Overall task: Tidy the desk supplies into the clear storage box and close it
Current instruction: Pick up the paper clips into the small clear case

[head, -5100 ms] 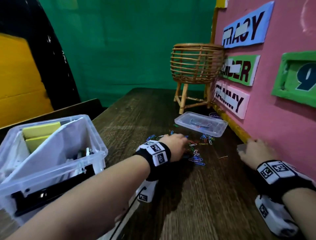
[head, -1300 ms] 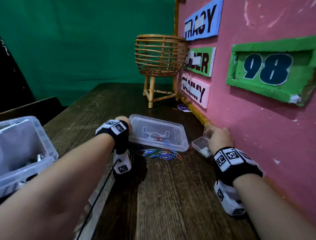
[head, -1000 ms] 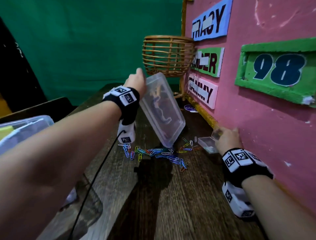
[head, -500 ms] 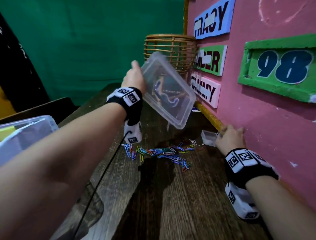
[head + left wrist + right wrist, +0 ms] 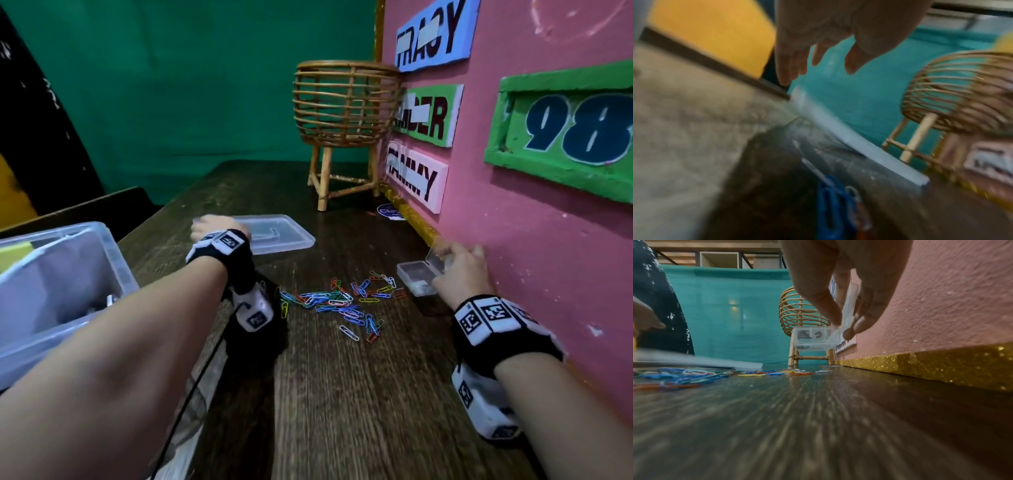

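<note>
A person's left hand (image 5: 209, 229) hovers with fingers loose and spread, holding nothing, over the near-left corner of the clear flat lid (image 5: 274, 233) lying on the dark wooden worktop (image 5: 342, 394), while the right hand (image 5: 459, 274) pinches the raised lid of a small clear hinged case (image 5: 416, 278) at the foot of the pink wall (image 5: 548, 257). Coloured paper clips (image 5: 342, 303) lie scattered between the two hands; the clear storage box (image 5: 102, 253) stands open at the near left, well apart from them, with yellow pads inside.

The likely trouble lies in the loose clips: a sweeping wrist or sleeve could push them further across the worktop or off its edge, and the little case, held only by its lid, may tip or spill if the pinch slips.

The right wrist view alone shows the case lifted clear of the worktop, thumb and fingertips clamped on its upright lid, with small dark contents inside. The left wrist view, though blurred, confirms the empty, relaxed left grip above the lid's edge. Only the head view takes in the storage box and the full spread of clips
</note>
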Action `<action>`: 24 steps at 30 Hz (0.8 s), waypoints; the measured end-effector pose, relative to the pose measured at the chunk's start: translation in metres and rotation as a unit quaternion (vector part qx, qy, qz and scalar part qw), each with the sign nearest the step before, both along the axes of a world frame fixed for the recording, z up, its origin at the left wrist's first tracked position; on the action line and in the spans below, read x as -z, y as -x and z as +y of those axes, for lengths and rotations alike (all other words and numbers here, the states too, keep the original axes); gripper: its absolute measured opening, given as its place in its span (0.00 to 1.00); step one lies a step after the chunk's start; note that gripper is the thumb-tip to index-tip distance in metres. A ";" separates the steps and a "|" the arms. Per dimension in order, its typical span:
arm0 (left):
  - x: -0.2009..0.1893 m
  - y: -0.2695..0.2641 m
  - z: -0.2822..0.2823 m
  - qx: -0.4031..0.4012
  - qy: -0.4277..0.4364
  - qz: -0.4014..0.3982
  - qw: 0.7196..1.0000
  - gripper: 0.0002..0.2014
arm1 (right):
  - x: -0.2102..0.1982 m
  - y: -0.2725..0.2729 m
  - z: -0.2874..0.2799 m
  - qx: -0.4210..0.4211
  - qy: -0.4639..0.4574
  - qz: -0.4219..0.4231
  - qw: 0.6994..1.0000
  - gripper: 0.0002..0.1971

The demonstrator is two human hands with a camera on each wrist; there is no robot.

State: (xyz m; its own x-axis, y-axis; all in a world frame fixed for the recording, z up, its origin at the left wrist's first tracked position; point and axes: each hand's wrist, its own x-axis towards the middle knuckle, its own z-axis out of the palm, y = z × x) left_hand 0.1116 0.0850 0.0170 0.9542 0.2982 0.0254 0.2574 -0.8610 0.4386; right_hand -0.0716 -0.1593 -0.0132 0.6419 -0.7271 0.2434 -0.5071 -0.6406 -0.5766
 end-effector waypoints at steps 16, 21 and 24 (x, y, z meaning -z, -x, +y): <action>0.037 0.094 -0.070 0.399 0.025 0.062 0.915 0.30 | -0.006 0.003 0.018 -0.135 0.028 0.041 0.990 0.24; 0.023 0.079 -0.080 0.455 0.150 0.001 0.878 0.22 | -0.007 -0.003 0.042 -0.294 0.051 -0.006 0.954 0.18; 0.022 0.068 -0.078 0.411 0.214 0.012 0.886 0.11 | -0.005 -0.007 0.044 -0.308 0.040 -0.009 0.950 0.17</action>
